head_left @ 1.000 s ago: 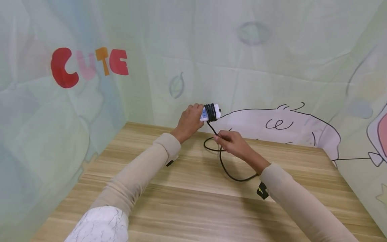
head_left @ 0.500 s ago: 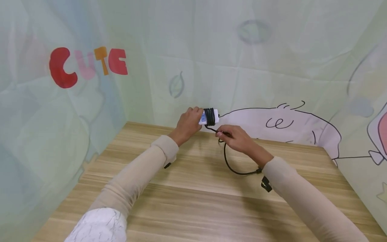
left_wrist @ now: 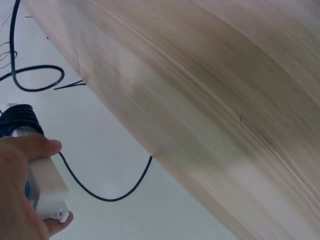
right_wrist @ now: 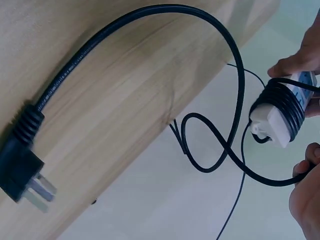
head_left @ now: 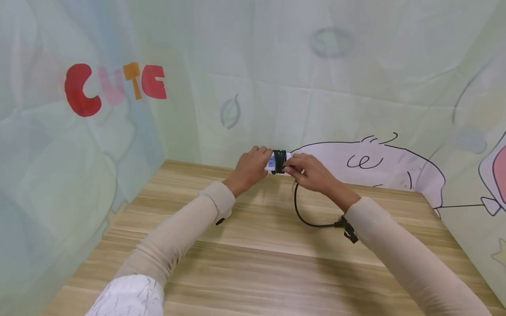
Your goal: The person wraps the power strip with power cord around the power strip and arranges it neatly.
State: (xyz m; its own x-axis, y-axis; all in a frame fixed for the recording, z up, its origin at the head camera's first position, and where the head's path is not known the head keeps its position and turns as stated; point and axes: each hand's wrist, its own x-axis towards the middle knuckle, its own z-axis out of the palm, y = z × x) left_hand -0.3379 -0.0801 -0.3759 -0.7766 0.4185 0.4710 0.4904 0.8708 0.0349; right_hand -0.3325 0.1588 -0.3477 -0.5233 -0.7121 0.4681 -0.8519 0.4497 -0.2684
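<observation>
A white power strip (left_wrist: 49,186) with blue socket faces is held up near the table's back edge. My left hand (head_left: 250,169) grips one end of it, thumb and fingers round its sides. Several turns of black cord (head_left: 279,161) wrap its middle. Just right of the coil, my right hand (head_left: 312,173) pinches the loose cord, its fingers curled; in the right wrist view that hand (right_wrist: 306,187) holds the cord below the strip. From there the cord loops down to a black plug (right_wrist: 21,162) with metal prongs, over the wooden table.
The wooden table (head_left: 245,272) fills the lower middle. Printed fabric walls (head_left: 253,79) stand behind it and at both sides, with coloured letters (head_left: 154,82) on the left one. A dark strap piece (head_left: 350,232) hangs by the right cuff.
The strip has moved slightly down and right with my left hand. My right hand has risen from below the strip to beside the coil, drawing the cord along, and the hanging loop has changed shape.
</observation>
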